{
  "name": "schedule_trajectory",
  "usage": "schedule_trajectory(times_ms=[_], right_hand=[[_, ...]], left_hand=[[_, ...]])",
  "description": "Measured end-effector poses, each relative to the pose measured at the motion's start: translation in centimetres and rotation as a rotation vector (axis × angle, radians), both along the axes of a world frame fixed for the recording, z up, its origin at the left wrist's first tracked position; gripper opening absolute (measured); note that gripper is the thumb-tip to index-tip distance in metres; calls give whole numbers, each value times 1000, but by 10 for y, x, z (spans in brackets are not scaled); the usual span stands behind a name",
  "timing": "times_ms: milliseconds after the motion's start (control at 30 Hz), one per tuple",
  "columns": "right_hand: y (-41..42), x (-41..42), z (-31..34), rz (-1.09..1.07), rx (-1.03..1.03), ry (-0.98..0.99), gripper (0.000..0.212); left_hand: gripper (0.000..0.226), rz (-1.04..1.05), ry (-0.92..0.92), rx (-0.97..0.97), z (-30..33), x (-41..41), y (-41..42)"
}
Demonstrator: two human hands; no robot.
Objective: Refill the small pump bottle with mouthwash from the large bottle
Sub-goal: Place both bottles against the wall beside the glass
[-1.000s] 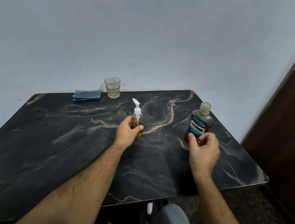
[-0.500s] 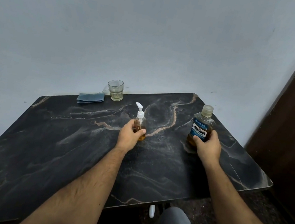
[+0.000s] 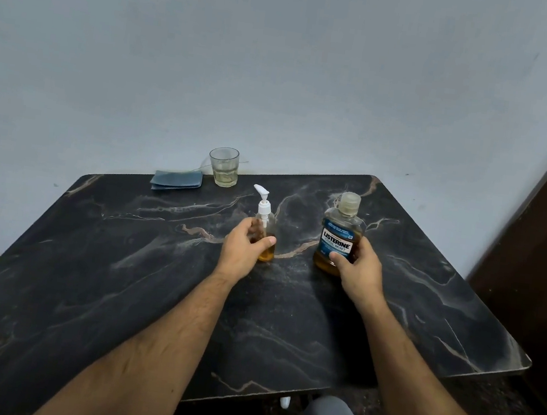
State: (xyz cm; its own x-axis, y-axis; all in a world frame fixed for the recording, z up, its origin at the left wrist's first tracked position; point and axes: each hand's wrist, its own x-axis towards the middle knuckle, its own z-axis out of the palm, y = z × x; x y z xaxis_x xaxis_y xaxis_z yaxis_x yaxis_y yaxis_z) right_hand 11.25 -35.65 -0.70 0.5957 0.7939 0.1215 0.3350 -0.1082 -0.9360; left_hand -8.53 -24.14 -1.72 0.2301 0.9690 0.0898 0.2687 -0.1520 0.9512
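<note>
My left hand [image 3: 242,251] wraps small pump bottle [image 3: 265,230]. My right hand [image 3: 357,269] grips big Listerine bottle [image 3: 338,239]. Both upright on desk [image 3: 119,274], near each other.

Right hand [image 3: 358,273] went from fingertips only near the base of the large bottle [image 3: 340,238] to a full wrap, thumb across the blue label. That bottle slid left across the tabletop [image 3: 426,295], ending nearer the pump bottle [image 3: 264,230]. Left hand [image 3: 244,250] closed more firmly on the pump bottle, thumb now laid across its front.
</note>
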Motion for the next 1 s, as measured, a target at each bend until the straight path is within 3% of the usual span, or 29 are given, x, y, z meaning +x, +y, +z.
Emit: schedule_trajectory(times_ms=[433, 1000], right_hand=[[102, -10, 17, 126, -19, -32, 47], [279, 32, 8, 110, -50, -97, 45]], left_hand=[[54, 111, -10, 18, 14, 4, 90], [59, 214, 22, 66, -2, 77, 256]])
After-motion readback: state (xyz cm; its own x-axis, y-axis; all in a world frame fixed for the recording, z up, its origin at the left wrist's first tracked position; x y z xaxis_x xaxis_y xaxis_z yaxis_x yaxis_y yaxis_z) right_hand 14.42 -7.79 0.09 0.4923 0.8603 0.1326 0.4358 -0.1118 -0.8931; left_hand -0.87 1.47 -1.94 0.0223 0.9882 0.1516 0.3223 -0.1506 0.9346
